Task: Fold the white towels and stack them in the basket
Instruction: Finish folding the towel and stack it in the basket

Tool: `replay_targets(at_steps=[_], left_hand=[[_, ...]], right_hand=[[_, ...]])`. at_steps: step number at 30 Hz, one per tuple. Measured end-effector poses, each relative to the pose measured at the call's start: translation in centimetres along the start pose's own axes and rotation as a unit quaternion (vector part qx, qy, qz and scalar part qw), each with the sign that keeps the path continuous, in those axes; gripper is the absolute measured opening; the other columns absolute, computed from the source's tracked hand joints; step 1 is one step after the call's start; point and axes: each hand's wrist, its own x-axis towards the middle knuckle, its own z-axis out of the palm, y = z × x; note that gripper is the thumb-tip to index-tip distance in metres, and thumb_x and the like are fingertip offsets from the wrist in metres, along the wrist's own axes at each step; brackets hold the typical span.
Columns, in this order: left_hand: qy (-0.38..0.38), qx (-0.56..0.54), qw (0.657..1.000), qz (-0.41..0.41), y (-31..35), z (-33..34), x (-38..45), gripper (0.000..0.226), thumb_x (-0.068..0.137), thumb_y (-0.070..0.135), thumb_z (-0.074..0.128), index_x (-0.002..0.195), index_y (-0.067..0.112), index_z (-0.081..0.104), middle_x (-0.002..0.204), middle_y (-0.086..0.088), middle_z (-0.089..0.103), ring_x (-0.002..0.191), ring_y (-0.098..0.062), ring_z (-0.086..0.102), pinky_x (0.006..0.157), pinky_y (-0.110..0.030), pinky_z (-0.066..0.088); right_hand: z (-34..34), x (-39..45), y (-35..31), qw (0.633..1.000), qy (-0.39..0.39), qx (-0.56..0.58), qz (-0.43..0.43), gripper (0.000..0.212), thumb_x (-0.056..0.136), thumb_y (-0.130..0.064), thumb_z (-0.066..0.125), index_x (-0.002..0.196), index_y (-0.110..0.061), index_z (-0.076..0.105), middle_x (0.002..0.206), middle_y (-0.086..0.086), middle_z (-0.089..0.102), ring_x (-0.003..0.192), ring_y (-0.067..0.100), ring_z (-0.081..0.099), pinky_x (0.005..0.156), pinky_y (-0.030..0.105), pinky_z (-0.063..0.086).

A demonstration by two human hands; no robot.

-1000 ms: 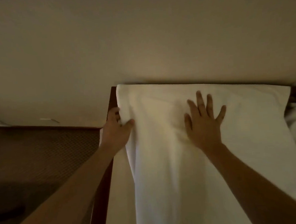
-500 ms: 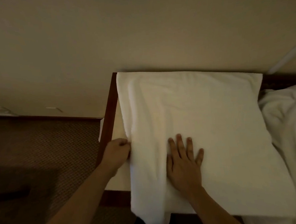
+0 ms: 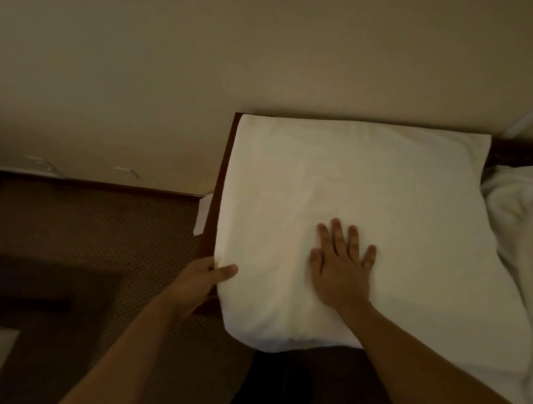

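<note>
A white towel [image 3: 352, 190] lies spread flat over a dark wooden table [image 3: 223, 173] set against the wall, with its near edge hanging over the table's front. My left hand [image 3: 201, 280] grips the towel's left edge near the front corner, thumb on top. My right hand [image 3: 340, 259] lies flat on the towel's near middle with fingers straight and spread. No basket is in view.
More rumpled white towels [image 3: 528, 217] lie in a heap at the right. A beige wall [image 3: 250, 62] rises behind the table. Brown carpet [image 3: 90, 244] covers the floor at the left, with a small white paper [image 3: 203, 215] beside the table's edge.
Both hands slid toward me along the towel, from its far part to its near part. The left edge, earlier bunched and hanging, now lies smoother.
</note>
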Motion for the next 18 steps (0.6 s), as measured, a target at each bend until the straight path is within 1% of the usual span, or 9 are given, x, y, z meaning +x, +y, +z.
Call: replay_targets(at_steps=[3,5,7,9,10,13,15,17,18], left_hand=[[0.104,-0.083,0.990,0.042,-0.8,-0.4,-1.1,0.021,0.094,0.029,0.066,0.111,0.017,0.069,0.106,-0.007,0.075,0.102,-0.028,0.069,0.079,-0.047,0.059],[0.083,-0.076,0.991,0.070,-1.6,-0.7,-1.5,0.047,0.080,0.048,0.077,0.115,0.018,0.069,0.108,-0.004,0.076,0.102,-0.025,0.071,0.077,-0.040,0.060],[0.013,0.042,0.996,0.074,-2.6,-0.9,-2.2,0.063,0.068,0.056,0.084,0.120,0.025,0.067,0.113,0.005,0.075,0.104,-0.011,0.071,0.079,-0.026,0.059],[-0.041,0.166,0.984,0.058,-3.3,-1.5,-2.9,0.044,0.077,0.041,0.081,0.117,0.030,0.067,0.111,0.012,0.074,0.102,-0.002,0.069,0.079,-0.019,0.057],[-0.039,0.200,0.977,0.058,-3.6,-2.1,-3.0,0.034,0.082,0.035,0.079,0.114,0.030,0.069,0.109,0.013,0.075,0.101,-0.002,0.070,0.079,-0.019,0.057],[0.089,0.275,0.954,0.074,-4.6,-4.2,-2.9,0.007,0.093,0.032,0.071,0.098,0.027,0.071,0.096,0.005,0.075,0.090,-0.013,0.072,0.079,-0.029,0.058],[0.177,0.344,0.920,0.060,-5.8,-4.5,-2.7,0.012,0.096,0.039,0.064,0.098,0.027,0.067,0.094,0.005,0.070,0.090,-0.019,0.067,0.084,-0.044,0.056],[0.272,0.413,0.867,0.063,-6.9,-2.7,-3.0,0.015,0.095,0.038,0.061,0.108,0.031,0.059,0.104,0.007,0.062,0.104,-0.024,0.060,0.092,-0.048,0.050],[0.329,0.435,0.834,0.078,-7.3,-1.2,-3.3,0.025,0.092,0.031,0.062,0.116,0.030,0.054,0.112,0.004,0.056,0.112,-0.027,0.054,0.097,-0.051,0.045]], right_hand=[[0.0,-0.1,-0.2,1.000,0.002,-0.001,-0.004,0.064,0.099,-0.055,0.007,0.161,-0.037,0.003,0.169,-0.009,-0.004,0.156,0.026,-0.009,0.119,0.066,-0.004],[-0.1,0.0,-0.2,1.000,-0.004,-0.003,-0.002,0.064,0.100,-0.054,0.008,0.161,-0.036,0.003,0.169,-0.008,-0.005,0.155,0.025,-0.010,0.119,0.065,-0.005],[-0.1,0.0,-0.2,1.000,-0.007,-0.004,-0.004,0.062,0.102,-0.053,0.011,0.161,-0.036,0.002,0.169,-0.008,-0.006,0.155,0.026,-0.012,0.118,0.066,-0.006],[-0.2,0.1,-0.1,1.000,-0.012,-0.001,-0.005,0.062,0.103,-0.053,0.013,0.161,-0.036,0.001,0.169,-0.008,-0.007,0.155,0.025,-0.013,0.118,0.065,-0.007],[-0.1,0.1,0.0,1.000,-0.012,-0.002,-0.006,0.061,0.103,-0.052,0.013,0.161,-0.036,0.001,0.169,-0.008,-0.007,0.155,0.025,-0.013,0.118,0.065,-0.008],[0.1,0.0,-0.1,1.000,-0.008,-0.004,-0.011,0.062,0.102,-0.051,0.012,0.161,-0.035,0.003,0.169,-0.007,-0.004,0.155,0.027,-0.010,0.118,0.066,-0.006],[-0.1,0.1,-0.3,1.000,-0.025,-0.001,-0.017,0.061,0.102,-0.051,0.013,0.161,-0.035,0.001,0.169,-0.007,-0.007,0.155,0.027,-0.012,0.118,0.067,-0.007],[-0.5,0.2,-0.3,0.998,-0.051,0.002,-0.020,0.062,0.103,-0.051,0.015,0.161,-0.035,-0.001,0.169,-0.006,-0.012,0.154,0.027,-0.015,0.117,0.069,-0.007],[-0.8,-0.1,-0.3,0.998,-0.052,0.005,-0.018,0.063,0.103,-0.051,0.017,0.161,-0.034,-0.001,0.169,-0.005,-0.014,0.154,0.028,-0.016,0.116,0.070,-0.007]])
